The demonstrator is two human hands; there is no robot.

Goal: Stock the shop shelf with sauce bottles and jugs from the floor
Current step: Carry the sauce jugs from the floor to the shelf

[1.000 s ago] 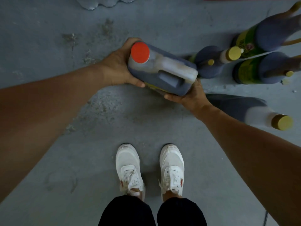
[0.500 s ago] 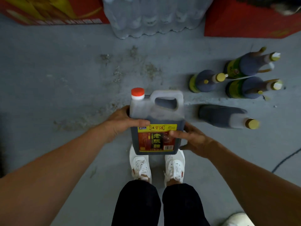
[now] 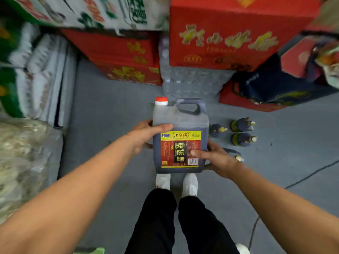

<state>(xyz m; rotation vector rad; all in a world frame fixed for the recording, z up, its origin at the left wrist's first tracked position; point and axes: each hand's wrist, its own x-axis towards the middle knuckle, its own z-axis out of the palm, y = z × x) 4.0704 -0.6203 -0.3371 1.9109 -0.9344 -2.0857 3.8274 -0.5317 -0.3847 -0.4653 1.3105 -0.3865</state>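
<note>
Between the left hand (image 3: 145, 136) and right hand (image 3: 218, 158), each grip clasps the upright jug (image 3: 180, 136).

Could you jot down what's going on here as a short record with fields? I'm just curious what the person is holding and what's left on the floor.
held item: dark jug, upright, red cap, yellow and red label
left hand: grip on the jug's upper left side
right hand: grip on its lower right, thumb across the label
floor: three small dark bottles standing, one more partly hidden behind the right hand
surroundings: red cartons, wrapped water bottles
</note>
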